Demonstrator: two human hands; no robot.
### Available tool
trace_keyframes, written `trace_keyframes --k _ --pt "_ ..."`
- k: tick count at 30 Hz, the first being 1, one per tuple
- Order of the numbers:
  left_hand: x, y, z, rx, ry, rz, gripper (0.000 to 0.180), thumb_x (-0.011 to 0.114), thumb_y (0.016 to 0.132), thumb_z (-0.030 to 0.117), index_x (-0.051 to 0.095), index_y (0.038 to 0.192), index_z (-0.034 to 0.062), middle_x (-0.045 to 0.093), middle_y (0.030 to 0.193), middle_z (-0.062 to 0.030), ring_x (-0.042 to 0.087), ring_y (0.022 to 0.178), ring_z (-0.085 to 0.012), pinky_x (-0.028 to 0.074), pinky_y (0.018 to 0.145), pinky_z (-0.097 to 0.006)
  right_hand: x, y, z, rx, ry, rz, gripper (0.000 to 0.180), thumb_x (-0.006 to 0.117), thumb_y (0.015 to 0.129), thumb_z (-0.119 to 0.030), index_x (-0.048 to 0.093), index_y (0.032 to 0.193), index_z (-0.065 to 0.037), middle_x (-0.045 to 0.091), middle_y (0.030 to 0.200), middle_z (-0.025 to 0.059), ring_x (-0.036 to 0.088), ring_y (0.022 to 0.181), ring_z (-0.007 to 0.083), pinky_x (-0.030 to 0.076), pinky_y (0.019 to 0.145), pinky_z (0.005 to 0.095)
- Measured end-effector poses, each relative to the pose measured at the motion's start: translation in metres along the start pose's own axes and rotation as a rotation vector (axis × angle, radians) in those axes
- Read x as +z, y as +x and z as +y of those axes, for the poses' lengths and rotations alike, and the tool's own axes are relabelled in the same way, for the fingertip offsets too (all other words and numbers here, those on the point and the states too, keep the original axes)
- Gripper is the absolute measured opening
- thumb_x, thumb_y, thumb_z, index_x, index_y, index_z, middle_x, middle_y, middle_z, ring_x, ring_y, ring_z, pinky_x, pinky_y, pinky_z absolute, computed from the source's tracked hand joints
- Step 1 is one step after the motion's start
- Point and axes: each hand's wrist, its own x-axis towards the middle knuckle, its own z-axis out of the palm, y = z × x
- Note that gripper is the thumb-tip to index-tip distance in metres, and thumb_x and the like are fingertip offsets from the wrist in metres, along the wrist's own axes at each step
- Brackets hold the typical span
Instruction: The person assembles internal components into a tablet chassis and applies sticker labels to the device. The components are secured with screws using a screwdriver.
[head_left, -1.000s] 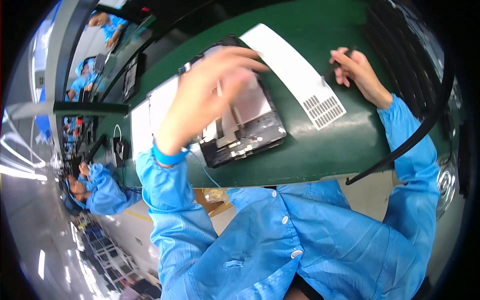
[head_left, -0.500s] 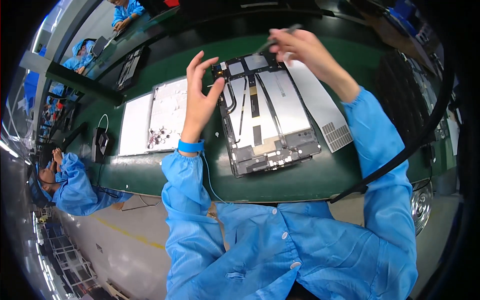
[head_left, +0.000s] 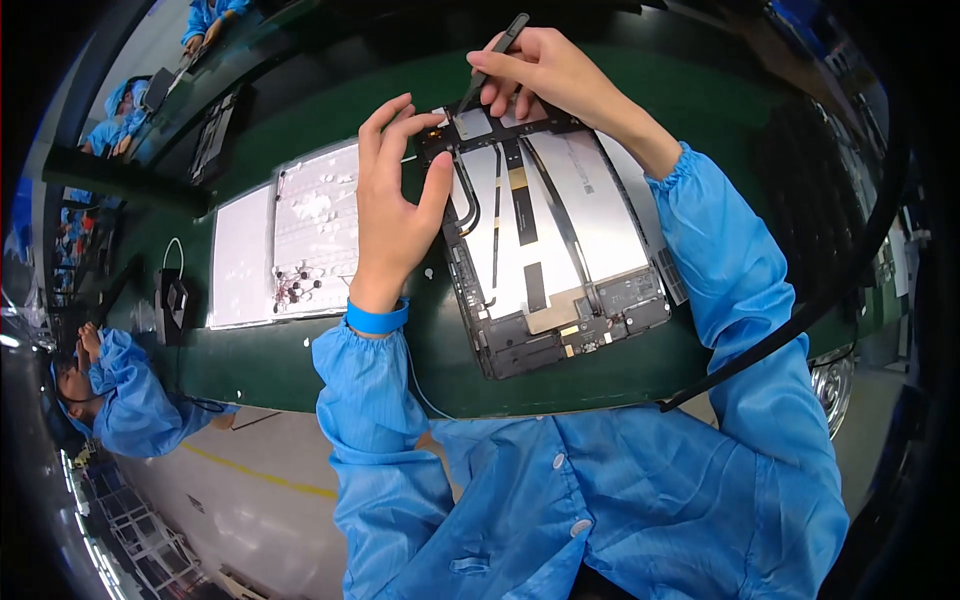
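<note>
An opened tablet-like device (head_left: pixel 600 215), with a silvery inside, black ribbon cables and a dark frame, lies on the green bench top. Over its far edge, my right hand (head_left: pixel 560 80) pinches a pair of dark tweezers (head_left: pixel 488 62). The tips point down at the far left part of the frame, near a pale rectangle (head_left: pixel 472 124). Beside the far left corner is my left hand (head_left: pixel 395 190), thumb and fingers apart, its fingertips close to a small orange-lit spot (head_left: pixel 436 134). A blue wrist strap (head_left: pixel 377 318) with a thin cord circles the left wrist.
Left of the device lies a white tray (head_left: pixel 243 262) holding small dark parts. Farther left stands a small black box (head_left: pixel 172 305) with a cable loop. A white sheet (head_left: pixel 668 275) lies partly under the right sleeve. A thick black cable (head_left: pixel 800 325) crosses that sleeve. Co-workers (head_left: pixel 150 390) sit to the left.
My right hand has moved left and the tweezers' tips have come down to the device's far left part. The left hand stays by the corner. The whole view has shifted slightly.
</note>
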Motion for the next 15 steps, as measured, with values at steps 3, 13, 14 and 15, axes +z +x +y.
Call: trace_keyframes --k 3,13,14,15 --pt "0.001 0.001 0.001 0.016 0.0 -0.016 0.027 0.062 0.091 0.015 0.069 0.116 0.0076 0.049 0.14 -0.0178 0.054 0.126 -0.0374 0.045 0.103 -0.043 0.003 0.0 0.002 0.013 0.002 0.03 0.042 0.067 0.095 -0.043 0.065 0.1 -0.002 0.071 0.077 0.0074 0.066 0.058 0.0099 0.051 0.05 0.0197" --pt "-0.005 0.002 0.01 0.214 0.284 -0.144 0.035 0.042 0.101 0.018 0.073 0.113 0.007 0.059 0.135 -0.0128 0.057 0.123 -0.0369 0.037 0.11 -0.047 0.004 -0.015 -0.009 -0.215 0.117 0.237 0.03 0.069 0.096 -0.031 0.067 0.101 -0.002 0.072 0.083 0.01 0.069 0.067 0.0116 0.05 0.051 0.0208" --pt "-0.003 0.006 0.011 0.246 0.266 -0.19 0.034 0.042 0.101 0.017 0.072 0.113 0.006 0.063 0.13 -0.0102 0.056 0.125 -0.0354 0.033 0.113 -0.05 -0.003 -0.02 -0.01 -0.33 0.146 0.312 0.028 0.068 0.097 -0.029 0.068 0.103 -0.002 0.072 0.084 0.0106 0.069 0.069 0.012 0.05 0.052 0.0212" --pt "-0.003 0.014 0.012 0.257 0.26 -0.202 0.034 0.042 0.101 0.017 0.072 0.113 0.006 0.063 0.13 -0.0102 0.056 0.125 -0.0354 0.033 0.113 -0.05 -0.021 -0.028 -0.012 -0.259 0.196 0.293 0.026 0.067 0.097 -0.028 0.068 0.106 -0.003 0.073 0.087 0.0105 0.069 0.071 0.0121 0.05 0.055 0.0214"
